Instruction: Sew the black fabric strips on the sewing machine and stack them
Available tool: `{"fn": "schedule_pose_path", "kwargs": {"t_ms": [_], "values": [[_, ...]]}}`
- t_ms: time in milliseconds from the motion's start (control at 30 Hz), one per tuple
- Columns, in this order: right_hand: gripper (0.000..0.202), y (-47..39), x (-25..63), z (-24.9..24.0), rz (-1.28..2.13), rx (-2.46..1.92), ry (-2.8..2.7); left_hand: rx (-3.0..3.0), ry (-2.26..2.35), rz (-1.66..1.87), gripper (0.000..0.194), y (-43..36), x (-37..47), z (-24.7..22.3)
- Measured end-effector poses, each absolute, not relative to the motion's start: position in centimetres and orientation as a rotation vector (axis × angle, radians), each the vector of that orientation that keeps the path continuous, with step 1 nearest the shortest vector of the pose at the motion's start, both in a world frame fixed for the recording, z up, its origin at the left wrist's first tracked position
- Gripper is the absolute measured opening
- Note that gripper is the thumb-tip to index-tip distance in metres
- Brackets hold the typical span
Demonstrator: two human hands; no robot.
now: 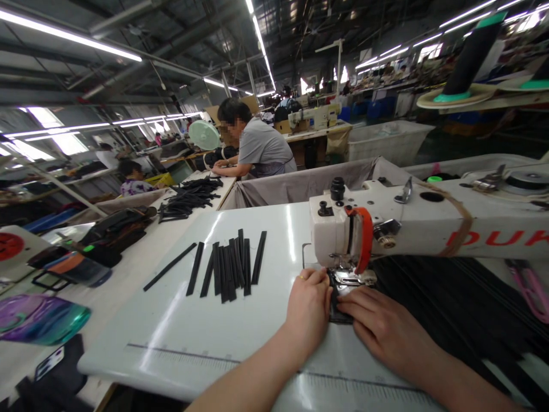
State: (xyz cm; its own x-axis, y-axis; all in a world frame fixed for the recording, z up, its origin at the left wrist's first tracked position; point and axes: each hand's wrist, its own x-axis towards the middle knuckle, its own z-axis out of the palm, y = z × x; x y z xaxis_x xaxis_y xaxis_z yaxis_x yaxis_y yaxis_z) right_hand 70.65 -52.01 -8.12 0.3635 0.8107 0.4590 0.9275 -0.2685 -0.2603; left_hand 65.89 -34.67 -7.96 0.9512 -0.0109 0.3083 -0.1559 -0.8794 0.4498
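Observation:
A small black fabric piece [340,313] lies under the needle area of a white sewing machine [412,214]. My left hand [307,303] presses on the piece's left side, its fingers curled and close to the presser foot [349,277]. From the right, my right hand [381,320] holds the same piece down with its fingers together. The fingers partly cover the fabric, and the needle tip cannot be made out. To the left on the pale machine table [171,326] several short black strips [231,266] lie in a loose row.
Long black strips [463,309] spread under the machine arm at right, near pink snips [529,292]. More black strips [191,197] are heaped at the far left. A purple-green bottle [43,315] and a phone [50,361] lie at left. A co-worker [261,143] leans over a table ahead.

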Motion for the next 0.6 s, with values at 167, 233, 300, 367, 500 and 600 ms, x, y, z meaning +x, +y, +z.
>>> {"fn": "schedule_pose_path", "kwargs": {"t_ms": [167, 233, 300, 367, 500, 600], "values": [[0.037, -51.74, 71.18, -8.53, -0.449, -2.208, -1.503, 2.624, -0.11, 0.383, 0.02, -34.87, 65.74, -7.81], [0.04, -51.6, 71.31, -8.65, -0.489, -2.244, -1.493, 2.629, -0.107, 0.376, 0.019, -34.89, 65.63, -7.76], [0.041, -51.5, 71.4, -8.78, -0.511, -2.272, -1.488, 2.627, -0.099, 0.383, 0.019, -34.88, 65.54, -7.77], [0.042, -51.45, 71.46, -8.9, -0.527, -2.286, -1.495, 2.62, -0.092, 0.388, 0.02, -34.84, 65.49, -7.81], [0.041, -51.51, 71.48, -9.06, -0.568, -2.292, -1.514, 2.617, -0.099, 0.384, 0.021, -34.79, 65.49, -7.8], [0.042, -51.55, 71.45, -9.1, -0.558, -2.296, -1.506, 2.624, -0.111, 0.384, 0.022, -34.79, 65.49, -7.78]]}}
